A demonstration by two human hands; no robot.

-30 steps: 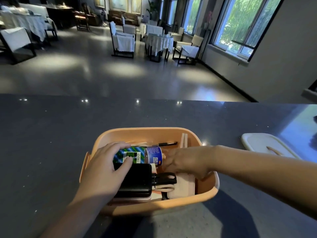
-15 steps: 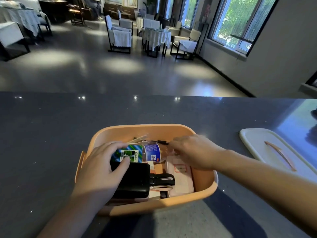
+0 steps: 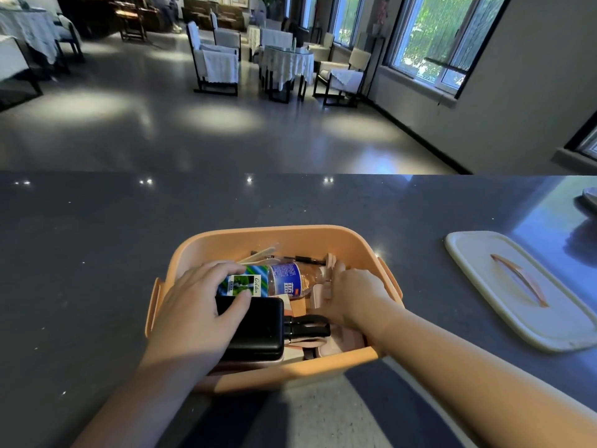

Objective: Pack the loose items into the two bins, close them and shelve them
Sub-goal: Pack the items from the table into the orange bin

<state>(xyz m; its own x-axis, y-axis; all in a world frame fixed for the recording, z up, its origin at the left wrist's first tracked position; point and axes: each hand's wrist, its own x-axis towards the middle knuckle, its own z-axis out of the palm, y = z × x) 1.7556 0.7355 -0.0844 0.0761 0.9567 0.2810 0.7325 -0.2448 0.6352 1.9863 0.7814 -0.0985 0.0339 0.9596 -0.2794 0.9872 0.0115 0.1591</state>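
An orange bin [image 3: 290, 232] stands open on the dark counter in front of me. Inside lie a clear bottle [image 3: 284, 279] with a blue and green label, a black power bank [image 3: 258, 331], a black pen [image 3: 305, 259] and wooden sticks [image 3: 258, 254]. My left hand [image 3: 200, 305] grips the bottle's left end, fingers over it and thumb at the power bank's edge. My right hand [image 3: 355, 295] reaches into the bin's right side and holds a pale pink flat case [image 3: 323, 287] tipped up on its edge. A black clip [image 3: 307, 326] lies near my right wrist.
The bin's white lid [image 3: 478, 253] with an orange handle lies flat on the counter to the right. Part of another pale object [image 3: 589, 198] shows at the far right edge. Beyond the counter [image 3: 97, 253] is a dining room with chairs and covered tables.
My right hand has gone deeper into the bin's right side and tipped the pink case from flat up onto its edge. The left hand has stayed on the bottle.
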